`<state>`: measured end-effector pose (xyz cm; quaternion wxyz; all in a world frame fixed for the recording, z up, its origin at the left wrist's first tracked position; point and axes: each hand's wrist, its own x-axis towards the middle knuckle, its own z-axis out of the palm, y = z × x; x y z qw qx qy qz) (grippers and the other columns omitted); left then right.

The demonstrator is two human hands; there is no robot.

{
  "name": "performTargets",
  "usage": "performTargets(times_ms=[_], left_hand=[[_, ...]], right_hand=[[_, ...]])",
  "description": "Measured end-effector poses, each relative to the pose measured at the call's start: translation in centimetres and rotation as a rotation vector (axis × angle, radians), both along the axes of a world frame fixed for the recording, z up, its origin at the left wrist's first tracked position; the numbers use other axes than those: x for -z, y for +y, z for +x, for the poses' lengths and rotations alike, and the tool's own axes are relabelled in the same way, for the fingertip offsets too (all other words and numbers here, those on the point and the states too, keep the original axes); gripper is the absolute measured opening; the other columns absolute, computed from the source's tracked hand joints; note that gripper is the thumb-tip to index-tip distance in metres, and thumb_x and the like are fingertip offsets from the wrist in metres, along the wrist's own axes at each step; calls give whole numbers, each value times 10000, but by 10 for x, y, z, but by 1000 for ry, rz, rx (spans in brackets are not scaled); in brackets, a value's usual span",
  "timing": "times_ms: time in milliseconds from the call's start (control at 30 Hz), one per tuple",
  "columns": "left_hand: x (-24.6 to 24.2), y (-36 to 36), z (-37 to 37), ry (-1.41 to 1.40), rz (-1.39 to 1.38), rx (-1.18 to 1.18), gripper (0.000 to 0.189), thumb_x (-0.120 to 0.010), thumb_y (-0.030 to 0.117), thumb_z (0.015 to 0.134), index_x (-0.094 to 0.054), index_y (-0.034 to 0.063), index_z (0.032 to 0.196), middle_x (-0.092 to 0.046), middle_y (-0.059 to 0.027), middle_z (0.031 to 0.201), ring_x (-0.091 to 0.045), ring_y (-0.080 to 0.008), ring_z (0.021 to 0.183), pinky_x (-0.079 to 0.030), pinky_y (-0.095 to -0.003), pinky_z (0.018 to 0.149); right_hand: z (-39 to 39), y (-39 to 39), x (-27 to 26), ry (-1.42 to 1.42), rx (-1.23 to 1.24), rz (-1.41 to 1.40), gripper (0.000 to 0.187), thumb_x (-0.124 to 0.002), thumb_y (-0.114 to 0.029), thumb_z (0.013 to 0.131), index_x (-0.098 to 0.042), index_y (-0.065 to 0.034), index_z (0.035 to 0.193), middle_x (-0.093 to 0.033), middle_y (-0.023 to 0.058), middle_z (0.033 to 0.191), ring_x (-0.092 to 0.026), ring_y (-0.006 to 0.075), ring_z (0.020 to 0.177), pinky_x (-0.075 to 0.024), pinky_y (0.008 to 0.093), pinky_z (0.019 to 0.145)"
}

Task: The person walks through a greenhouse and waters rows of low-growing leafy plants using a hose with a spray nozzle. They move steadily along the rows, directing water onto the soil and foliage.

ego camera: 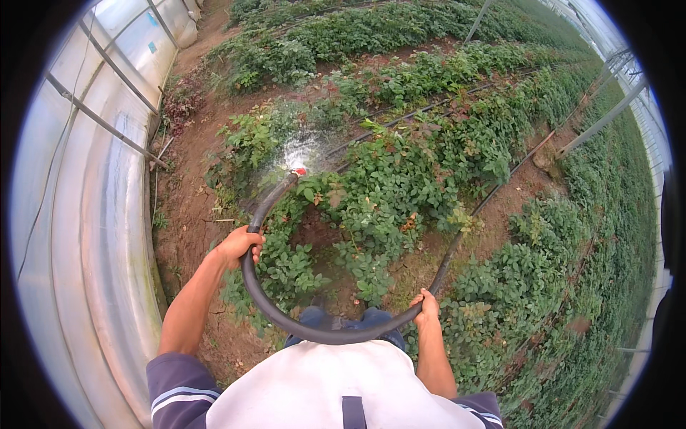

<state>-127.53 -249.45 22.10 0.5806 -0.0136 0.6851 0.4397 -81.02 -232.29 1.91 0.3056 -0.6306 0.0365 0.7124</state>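
A thick black hose point(343, 336) curves in a wide loop in front of my body. My left hand point(239, 246) grips it a short way behind its outlet, and my right hand point(426, 305) holds it farther back on the other side. At the outlet sits a red nozzle point(300, 171), from which a white spray of water point(300, 150) fans out over the plants. Leafy bushes point(386, 187), which look like roses, grow in a row just beyond the loop. From my right hand the hose runs away along the soil between two rows.
Translucent plastic sheeting point(91, 225) forms the greenhouse wall on the left, with slanted metal poles point(118, 128). Bare soil point(187, 214) runs beside it. Thin black irrigation pipes point(407, 115) lie along the rows. A metal post point(603, 118) stands at right, near dense foliage point(541, 289).
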Motion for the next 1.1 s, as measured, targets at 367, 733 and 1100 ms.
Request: performTargets(times_ms=[367, 733, 1100], left_hand=[[23, 93, 47, -85, 38, 263, 298, -590, 15, 869, -419, 51, 1111, -481, -9, 674, -482, -97, 524, -452, -281, 456], [35, 50, 55, -4, -58, -24, 196, -593, 127, 926, -411, 62, 960, -467, 3, 627, -450, -90, 501, -431, -268, 436], [33, -35, 46, -106, -52, -215, 144, -577, 51, 895, -439, 78, 927, -464, 5, 613, -461, -99, 499, -458, -291, 458]], right_hand=[[65, 2, 19, 60, 83, -45, 213, -560, -195, 963, -473, -138, 776, -463, -51, 607, -468, 76, 504, -430, 242, 464], [57, 27, 20, 13, 42, -77, 256, -539, -200, 983, -451, -111, 759, -469, -30, 618, -460, 93, 504, -450, 242, 468], [8, 35, 23, 3, -104, -28, 197, -546, -156, 957, -445, -118, 792, -446, -31, 606, -438, 82, 494, -409, 242, 445]])
